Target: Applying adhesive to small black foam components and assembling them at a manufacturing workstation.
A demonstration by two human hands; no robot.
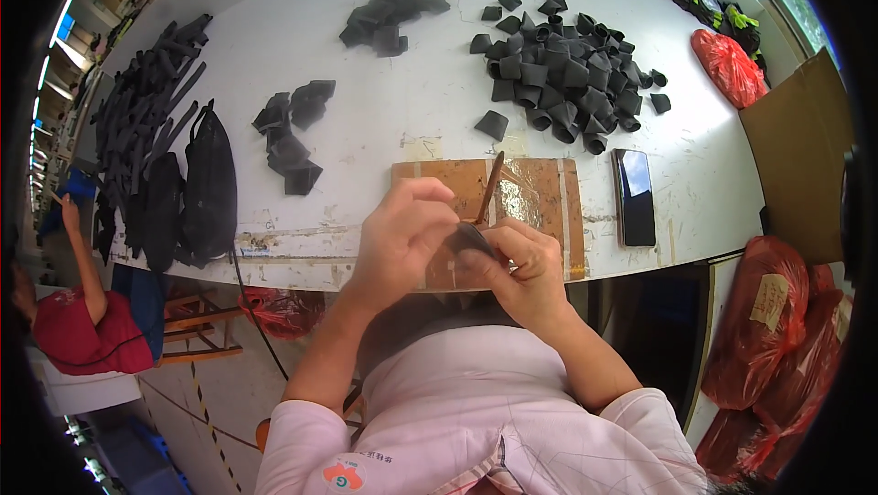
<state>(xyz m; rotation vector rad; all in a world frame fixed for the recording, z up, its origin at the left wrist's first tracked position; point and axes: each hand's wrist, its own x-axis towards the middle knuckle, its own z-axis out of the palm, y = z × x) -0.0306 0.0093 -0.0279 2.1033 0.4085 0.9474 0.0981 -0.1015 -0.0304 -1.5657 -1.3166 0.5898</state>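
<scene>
Item: small black piece (468,237), being held at the near edge of the tabletop (366,120), over the brown board (540,193). Left hand (400,230) and right hand (519,268) are both pinching it, grips meeting. Brown stick (490,186) is slanting far-right from the pinch.

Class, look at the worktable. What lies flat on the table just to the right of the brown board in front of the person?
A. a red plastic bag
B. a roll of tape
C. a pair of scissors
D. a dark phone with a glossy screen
D: a dark phone lies flat on the white table, right beside the brown board; the red bags sit off the table.
</scene>
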